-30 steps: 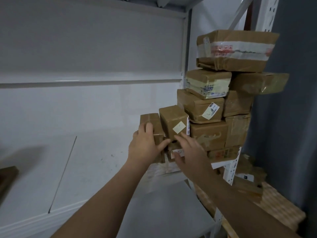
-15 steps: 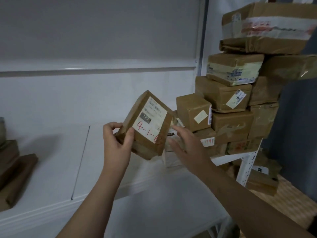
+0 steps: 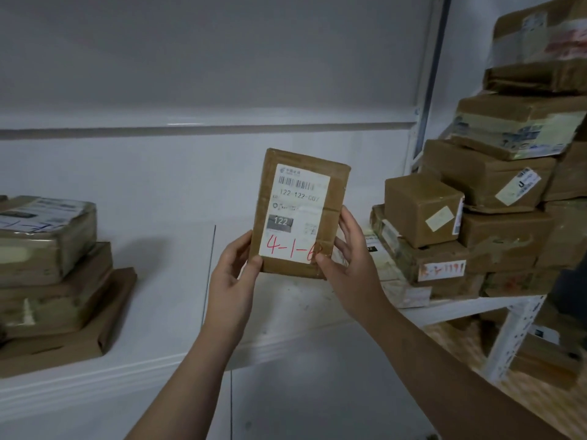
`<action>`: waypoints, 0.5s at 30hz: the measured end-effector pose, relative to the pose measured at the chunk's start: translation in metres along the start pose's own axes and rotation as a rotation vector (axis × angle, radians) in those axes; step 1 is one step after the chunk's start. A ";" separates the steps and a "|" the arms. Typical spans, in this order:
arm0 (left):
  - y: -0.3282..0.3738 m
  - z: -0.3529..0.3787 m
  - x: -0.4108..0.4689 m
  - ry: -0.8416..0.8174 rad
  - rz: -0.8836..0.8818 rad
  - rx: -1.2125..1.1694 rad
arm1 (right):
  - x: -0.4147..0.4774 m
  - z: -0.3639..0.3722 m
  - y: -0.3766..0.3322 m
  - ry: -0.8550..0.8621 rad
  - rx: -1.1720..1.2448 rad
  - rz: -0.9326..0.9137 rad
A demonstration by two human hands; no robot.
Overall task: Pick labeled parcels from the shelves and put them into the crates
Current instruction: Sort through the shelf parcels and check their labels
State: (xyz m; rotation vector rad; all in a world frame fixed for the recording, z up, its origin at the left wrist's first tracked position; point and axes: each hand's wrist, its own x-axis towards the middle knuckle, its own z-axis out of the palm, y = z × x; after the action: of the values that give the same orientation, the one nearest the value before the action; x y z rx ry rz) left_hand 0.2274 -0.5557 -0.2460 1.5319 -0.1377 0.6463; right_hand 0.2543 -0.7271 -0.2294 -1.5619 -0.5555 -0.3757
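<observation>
So the right end of the white shelf (image 3: 152,281) is jammed with a pile of brown parcels (image 3: 495,198), stacked several high into the corner with tape and stickers all over them. A small cube box (image 3: 424,211) sits on a flat one at the front of that pile, just beside the right hand (image 3: 352,265). Over at the left end there's a second stack (image 3: 54,274) of flat parcels, and the top one is wrapped in shiny plastic with blue writing on it. Under the right pile a perforated white post (image 3: 514,338) carries the shelf, and more parcels (image 3: 546,354) lie on the level below, partly hidden behind it. The labeled parcel (image 3: 300,214) is held up in the gap between the two heaps, upright, label toward the camera: a barcode, "122", and red handwriting starting "4-1-". The left hand (image 3: 235,281) grips its lower left corner with the thumb on the front. The right hand grips the lower right edge, its thumb covering the end of the red writing.
</observation>
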 end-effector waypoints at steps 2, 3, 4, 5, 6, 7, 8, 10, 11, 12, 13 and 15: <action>0.000 -0.003 0.001 0.006 -0.001 0.008 | 0.002 0.005 0.001 -0.001 0.003 0.009; -0.001 -0.006 0.002 0.010 0.003 0.024 | 0.003 0.008 0.001 -0.006 0.001 0.009; -0.001 -0.009 0.002 0.015 0.007 0.047 | 0.004 0.011 0.002 -0.017 0.000 0.007; -0.002 -0.015 0.001 0.025 0.015 0.082 | 0.005 0.017 0.005 -0.030 0.005 0.005; -0.002 -0.018 -0.001 0.032 0.031 0.131 | 0.005 0.020 0.007 -0.028 0.005 -0.005; -0.003 -0.024 -0.004 0.049 0.054 0.201 | 0.004 0.025 0.010 -0.028 -0.002 -0.018; -0.004 -0.032 -0.006 0.077 0.074 0.282 | 0.004 0.033 0.014 -0.035 -0.013 -0.032; -0.008 -0.050 -0.013 0.132 0.097 0.426 | 0.001 0.052 0.023 -0.095 -0.048 -0.055; -0.009 -0.061 -0.017 0.155 0.106 0.495 | -0.002 0.062 0.027 -0.142 -0.068 -0.069; -0.010 -0.072 -0.022 0.172 0.114 0.566 | -0.005 0.073 0.030 -0.195 -0.090 -0.091; -0.011 -0.084 -0.026 0.181 0.108 0.641 | -0.008 0.085 0.033 -0.252 -0.108 -0.117; -0.011 -0.105 -0.035 0.175 0.053 0.767 | -0.013 0.108 0.042 -0.350 -0.142 -0.163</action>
State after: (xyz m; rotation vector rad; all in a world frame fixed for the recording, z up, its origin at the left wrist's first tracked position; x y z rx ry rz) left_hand 0.1706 -0.4655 -0.2792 2.1949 0.2332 0.9347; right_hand 0.2569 -0.6220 -0.2794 -1.7367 -0.9485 -0.2694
